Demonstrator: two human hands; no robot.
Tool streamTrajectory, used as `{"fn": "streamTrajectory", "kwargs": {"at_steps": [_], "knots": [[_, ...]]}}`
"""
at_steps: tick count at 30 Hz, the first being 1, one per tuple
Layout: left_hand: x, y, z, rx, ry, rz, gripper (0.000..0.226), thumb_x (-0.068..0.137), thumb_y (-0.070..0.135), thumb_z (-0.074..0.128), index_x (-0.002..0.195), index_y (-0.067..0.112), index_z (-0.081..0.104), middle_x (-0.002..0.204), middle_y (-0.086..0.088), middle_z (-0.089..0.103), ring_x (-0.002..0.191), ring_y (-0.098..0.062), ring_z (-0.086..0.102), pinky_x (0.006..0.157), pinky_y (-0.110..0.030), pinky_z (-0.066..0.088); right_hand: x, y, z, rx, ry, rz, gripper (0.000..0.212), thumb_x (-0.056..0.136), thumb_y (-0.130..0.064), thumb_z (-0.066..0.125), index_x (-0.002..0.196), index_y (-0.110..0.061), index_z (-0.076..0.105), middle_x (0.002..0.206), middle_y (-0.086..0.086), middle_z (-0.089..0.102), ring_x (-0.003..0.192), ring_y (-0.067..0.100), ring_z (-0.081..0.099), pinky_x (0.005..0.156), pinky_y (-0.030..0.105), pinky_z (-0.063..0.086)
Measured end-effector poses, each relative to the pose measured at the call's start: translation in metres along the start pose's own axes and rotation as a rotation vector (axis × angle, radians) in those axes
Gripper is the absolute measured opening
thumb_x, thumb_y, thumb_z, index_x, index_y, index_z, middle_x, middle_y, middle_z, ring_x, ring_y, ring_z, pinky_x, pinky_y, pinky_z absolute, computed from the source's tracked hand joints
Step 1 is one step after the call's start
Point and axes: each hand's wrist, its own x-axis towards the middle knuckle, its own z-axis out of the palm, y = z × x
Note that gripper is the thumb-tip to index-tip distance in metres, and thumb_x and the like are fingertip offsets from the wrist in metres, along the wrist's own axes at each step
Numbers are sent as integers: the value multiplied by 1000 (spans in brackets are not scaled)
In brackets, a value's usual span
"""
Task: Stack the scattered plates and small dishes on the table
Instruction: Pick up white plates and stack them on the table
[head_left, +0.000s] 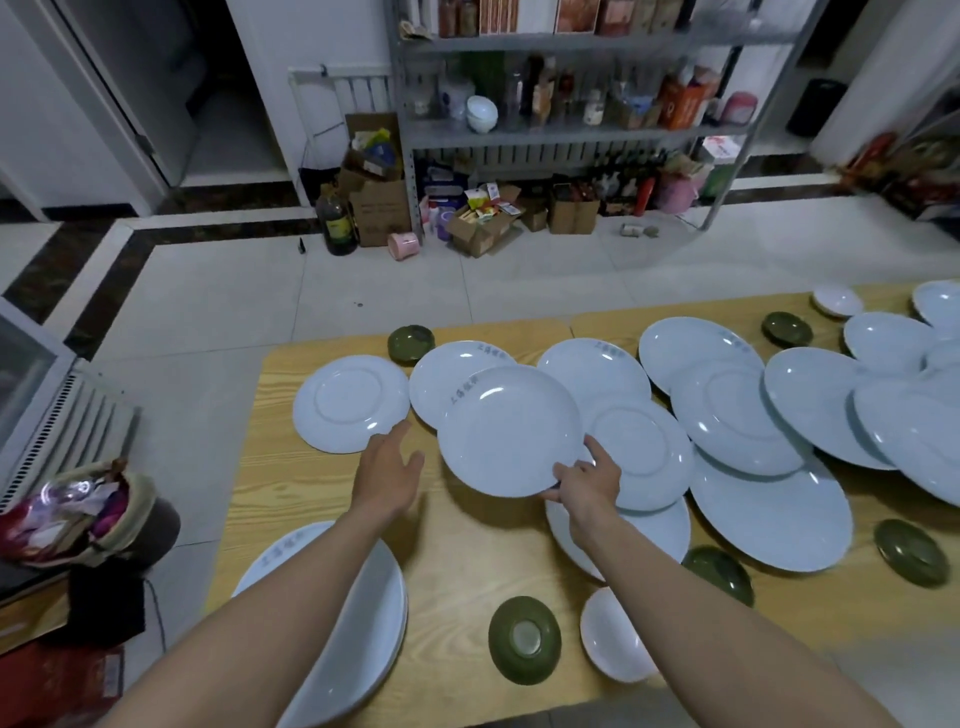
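My right hand (589, 480) grips the near rim of a pale blue plate (506, 428), held tilted above the wooden table (467, 540). My left hand (387, 470) hovers open beside it, fingers stretched toward an upside-down plate (350, 402) at the far left. Several more pale blue plates (737, 415) lie overlapping across the middle and right. A short stack of plates (358, 623) sits near the front left, partly under my left forearm. Small green dishes (524, 639) and a small white dish (615, 644) lie near the front edge.
Other green dishes (410, 343) sit at the table's far edge. A bag of clutter (78, 512) stands left of the table. Beyond the tiled floor a metal shelf (571, 130) holds bottles, with cardboard boxes (483, 223) beneath it.
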Motion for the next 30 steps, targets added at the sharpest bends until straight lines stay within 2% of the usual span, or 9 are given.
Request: {"fn": "streamTrajectory", "kwargs": {"at_steps": [2, 6, 10, 13, 15, 17, 22, 26, 30], "knots": [[6, 5, 6, -38, -5, -29, 57, 98, 25, 57, 150, 22, 36, 145, -13, 45, 131, -30, 46, 107, -40, 38, 6, -8, 2, 38, -3, -1, 70, 85, 18, 57, 144, -19, 48, 119, 14, 63, 106, 38, 64, 55, 33, 61], [19, 15, 23, -235, -6, -149, 61, 96, 18, 61, 151, 24, 35, 145, -8, 47, 130, -25, 47, 99, -34, 41, 20, -23, 5, 107, -5, 7, 67, 87, 19, 56, 142, -17, 51, 95, -7, 58, 108, 36, 63, 58, 32, 61], [41, 17, 43, -444, -4, -262, 78, 90, 21, 69, 152, 39, 24, 145, 0, 47, 126, -22, 51, 102, -45, 48, 42, -27, 9, 101, -9, 1, 66, 87, 18, 55, 142, -18, 52, 112, 6, 66, 103, 38, 67, 54, 26, 59], [57, 20, 56, -627, 6, -315, 88, 85, 17, 73, 149, 46, 20, 138, 7, 52, 112, -19, 61, 95, -44, 53, 58, -30, 10, 118, -5, 6, 64, 87, 18, 56, 140, -18, 54, 107, 3, 67, 100, 39, 69, 53, 23, 58], [67, 24, 62, -710, 11, -335, 90, 84, 9, 74, 148, 44, 21, 135, 7, 53, 106, -20, 63, 82, -43, 60, 65, -32, 11, 138, -3, 15, 65, 87, 18, 57, 141, -18, 54, 100, -2, 65, 100, 39, 69, 54, 24, 59], [76, 26, 68, -741, 40, -369, 94, 83, 5, 73, 150, 43, 18, 137, 6, 49, 110, -25, 60, 74, -41, 62, 72, -31, 11, 172, -2, 32, 67, 86, 18, 58, 143, -17, 51, 105, 1, 64, 99, 37, 70, 57, 29, 61], [91, 20, 82, -886, 145, -460, 87, 85, -16, 59, 148, 37, 32, 138, 3, 49, 119, -29, 55, 73, -42, 62, 83, -29, 7, 211, 6, 60, 70, 85, 18, 60, 143, -18, 51, 125, 10, 64, 93, 33, 72, 66, 41, 63], [87, 22, 79, -985, 209, -487, 90, 85, -23, 54, 152, 33, 33, 131, 0, 54, 116, -28, 57, 74, -43, 61, 80, -35, 1, 224, 20, 61, 69, 85, 17, 61, 143, -18, 51, 121, 10, 66, 88, 32, 73, 66, 41, 63], [64, 27, 62, -1032, 236, -423, 90, 84, -22, 56, 153, 29, 29, 124, -5, 57, 110, -28, 62, 68, -35, 62, 61, -48, -1, 240, -4, 41, 69, 85, 17, 61, 144, -17, 50, 117, 12, 68, 84, 30, 74, 64, 39, 63]]}}
